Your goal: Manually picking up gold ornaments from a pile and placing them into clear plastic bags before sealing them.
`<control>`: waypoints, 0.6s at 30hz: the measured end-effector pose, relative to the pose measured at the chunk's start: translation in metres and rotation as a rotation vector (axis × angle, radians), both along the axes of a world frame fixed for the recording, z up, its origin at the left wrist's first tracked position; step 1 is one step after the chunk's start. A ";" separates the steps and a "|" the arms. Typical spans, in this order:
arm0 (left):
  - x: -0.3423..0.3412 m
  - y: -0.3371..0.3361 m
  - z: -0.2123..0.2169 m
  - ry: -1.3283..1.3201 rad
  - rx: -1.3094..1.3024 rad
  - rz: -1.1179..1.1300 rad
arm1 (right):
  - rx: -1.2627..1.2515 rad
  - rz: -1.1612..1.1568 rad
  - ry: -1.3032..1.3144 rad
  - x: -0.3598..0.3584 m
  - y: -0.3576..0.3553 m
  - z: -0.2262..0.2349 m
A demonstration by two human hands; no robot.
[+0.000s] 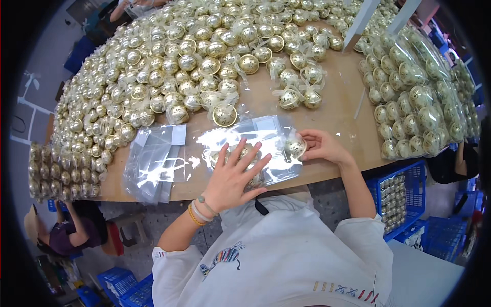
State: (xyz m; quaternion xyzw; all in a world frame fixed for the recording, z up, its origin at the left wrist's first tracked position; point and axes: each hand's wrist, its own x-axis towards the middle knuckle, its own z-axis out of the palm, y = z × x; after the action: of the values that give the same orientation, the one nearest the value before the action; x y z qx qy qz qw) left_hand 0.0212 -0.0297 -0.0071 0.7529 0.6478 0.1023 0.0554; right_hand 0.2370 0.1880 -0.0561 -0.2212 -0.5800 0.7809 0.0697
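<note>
My left hand (235, 171) lies with its fingers spread on a clear plastic bag (282, 173) near the table's front edge. Under that palm, a few gold ball ornaments show through the film, partly hidden by the fingers. At the bag's right end, my right hand (327, 147) grips a gold ball ornament (295, 147) with a sheer pale ribbon between thumb and fingers. Whether this ball is inside the bag's mouth or just against it, I cannot tell. To the left lies a stack of flat clear bags (153, 156) with a white label patch.
A big heap of gold ball ornaments (186, 62) covers the table's far and left side. Filled clear packs (409, 120) are stacked at right, others (64, 174) at far left. White posts (361, 24) rise at the back. A blue crate (415, 197) stands below the right edge.
</note>
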 end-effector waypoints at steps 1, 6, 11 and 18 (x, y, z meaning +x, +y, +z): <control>0.001 -0.001 0.000 0.000 -0.003 -0.002 | 0.002 0.001 -0.003 0.001 -0.005 0.000; 0.003 0.000 0.001 0.016 -0.035 -0.017 | 0.593 -0.387 -0.137 -0.007 -0.044 0.013; 0.003 0.003 0.002 0.010 -0.064 -0.023 | 0.003 -0.070 -0.161 0.004 -0.016 0.005; -0.002 0.003 0.002 0.032 -0.102 -0.084 | 0.491 -0.053 0.115 -0.035 -0.041 -0.004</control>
State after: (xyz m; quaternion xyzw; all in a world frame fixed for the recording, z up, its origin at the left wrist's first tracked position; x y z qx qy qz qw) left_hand 0.0195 -0.0266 -0.0052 0.7771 0.6209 0.0549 0.0875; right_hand 0.2017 0.1468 -0.0598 -0.1682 -0.7412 0.6259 0.1747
